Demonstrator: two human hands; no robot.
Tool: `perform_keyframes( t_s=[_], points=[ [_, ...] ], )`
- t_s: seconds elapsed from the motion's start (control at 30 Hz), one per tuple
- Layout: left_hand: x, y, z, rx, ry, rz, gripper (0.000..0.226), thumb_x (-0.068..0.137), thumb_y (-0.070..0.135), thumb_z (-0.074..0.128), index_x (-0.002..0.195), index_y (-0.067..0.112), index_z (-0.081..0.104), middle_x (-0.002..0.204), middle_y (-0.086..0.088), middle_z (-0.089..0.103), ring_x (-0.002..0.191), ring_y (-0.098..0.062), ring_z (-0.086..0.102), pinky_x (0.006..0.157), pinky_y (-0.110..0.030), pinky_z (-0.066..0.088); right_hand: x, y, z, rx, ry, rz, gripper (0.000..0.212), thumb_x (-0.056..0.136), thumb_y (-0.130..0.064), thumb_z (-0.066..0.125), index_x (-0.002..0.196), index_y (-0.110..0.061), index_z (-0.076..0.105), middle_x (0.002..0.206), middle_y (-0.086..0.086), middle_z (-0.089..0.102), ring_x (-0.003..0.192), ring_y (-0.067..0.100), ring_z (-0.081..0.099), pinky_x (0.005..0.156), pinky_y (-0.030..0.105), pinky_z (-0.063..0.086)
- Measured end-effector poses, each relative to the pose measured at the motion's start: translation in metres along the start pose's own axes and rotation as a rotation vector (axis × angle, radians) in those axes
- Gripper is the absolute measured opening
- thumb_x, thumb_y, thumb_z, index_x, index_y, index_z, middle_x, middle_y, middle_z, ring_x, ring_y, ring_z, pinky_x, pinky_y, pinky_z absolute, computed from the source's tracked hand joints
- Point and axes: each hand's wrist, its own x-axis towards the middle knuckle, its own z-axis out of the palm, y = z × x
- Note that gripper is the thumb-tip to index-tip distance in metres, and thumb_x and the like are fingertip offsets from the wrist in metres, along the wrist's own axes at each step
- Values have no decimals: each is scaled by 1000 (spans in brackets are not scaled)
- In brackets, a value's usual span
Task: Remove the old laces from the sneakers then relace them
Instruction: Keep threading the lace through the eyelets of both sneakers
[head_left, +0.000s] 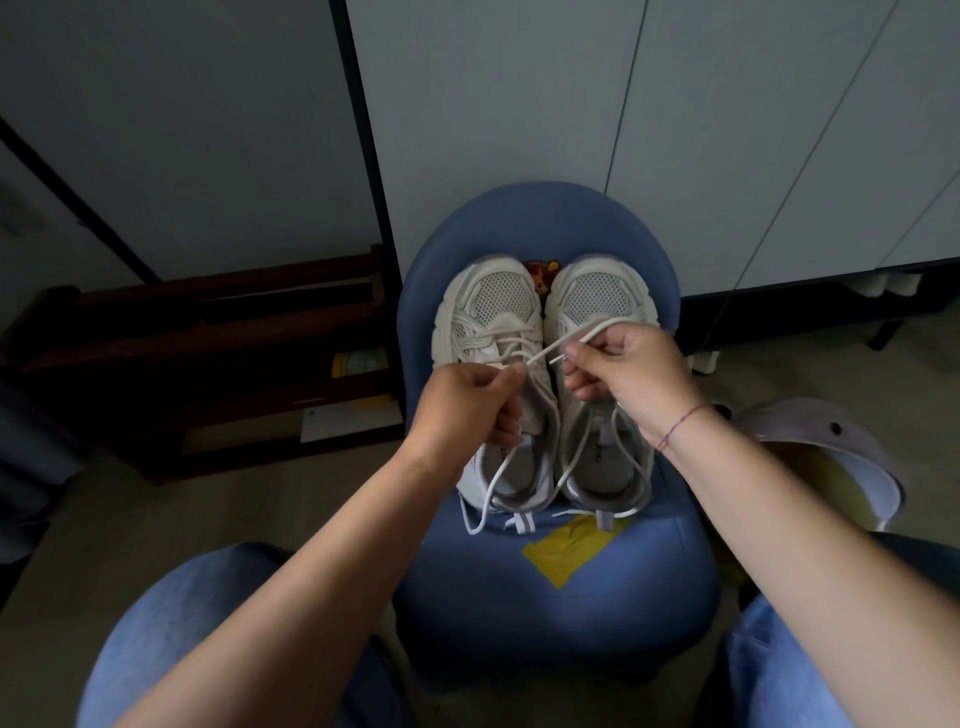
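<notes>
Two white mesh sneakers stand side by side, toes away from me, on a blue chair seat (550, 603). The left sneaker (493, 306) still has lacing across its front. The right sneaker (595, 299) shows a bare mesh toe. A white lace (545, 353) stretches taut between my hands above the shoes. My left hand (467, 405) pinches one end over the left sneaker. My right hand (623, 374) pinches a loop of the lace over the right sneaker. Loose lace ends hang down past the heels onto the seat.
A yellow patch (571, 551) lies on the chair seat near me. A dark wooden rack (208, 358) stands on the floor to the left. A pale cap (826, 452) lies on the right. White cabinet doors (571, 114) rise behind the chair. My knees in blue jeans frame the chair.
</notes>
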Motion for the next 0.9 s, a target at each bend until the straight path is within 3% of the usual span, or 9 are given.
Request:
perform_keyframes(
  t_s=[0.17,0.3,0.4,0.53,0.9],
  points=[
    [10,-10,17,59,-4,-4,30,89,21,73,80,-7,70,56,-8,57,51,-18,56,57,-35,57,5,3,2,-66,18,38,17,90,-5,61,74,-9,64,64,8,64,46,8,60,44,17,49],
    [18,-15,16,-24,-14,-63,19,89,10,71,75,-2,68,64,-12,61,54,-16,60,64,-28,58,6,9,4,-155,37,13,20,89,-7,64,70,-12,64,56,4,62,48,17,53,42,20,45],
    [20,-13,11,-169,-74,-148,15,89,1,67,74,2,66,62,-7,63,51,-10,63,58,-19,58,3,12,6,-285,52,-60,22,87,-12,67,67,-19,64,55,0,61,46,10,51,43,19,42],
    [21,-14,6,-220,-125,-177,6,90,0,65,84,0,66,76,-10,66,57,-9,66,59,-18,57,2,15,8,-395,68,-161,25,84,-18,71,61,-26,63,48,-8,59,43,1,51,53,23,41],
    [16,-13,5,-256,-146,-146,15,91,-2,62,80,6,67,70,-6,67,57,-6,67,62,-18,58,1,22,17,-596,161,-289,14,83,-24,72,75,-12,72,65,0,64,65,19,61,63,31,49]
  ],
)
